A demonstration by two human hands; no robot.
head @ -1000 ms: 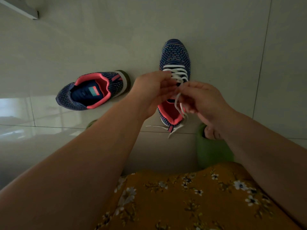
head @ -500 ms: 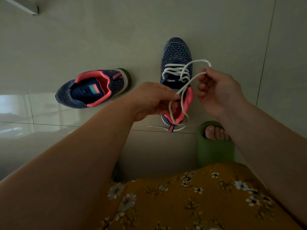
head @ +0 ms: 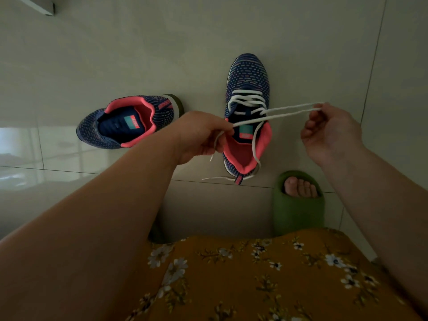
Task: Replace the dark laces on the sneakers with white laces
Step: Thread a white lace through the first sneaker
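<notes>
A navy knit sneaker with a pink lining (head: 249, 77) stands on the floor, toe pointing away, threaded with a white lace (head: 245, 100). A long loop of that lace (head: 284, 112) stretches level above the shoe between my hands. My left hand (head: 199, 135) pinches it near the shoe's tongue, and a loose end hangs below the fingers. My right hand (head: 328, 133) pinches the far end of the loop, off to the shoe's right. Another lace end trails on the floor past the heel. The second sneaker (head: 129, 121) lies to the left with no lace that I can see.
The floor is pale glossy tile (head: 139, 54) with grout lines. My foot in a green slide sandal (head: 298, 205) rests just right of the laced shoe's heel. An orange floral garment (head: 254, 281) covers my lap at the bottom of the view.
My hands started together over the shoe's tongue. The right hand has drawn a loop of white lace out to the right until it is taut, while the left hand keeps its pinch by the tongue.
</notes>
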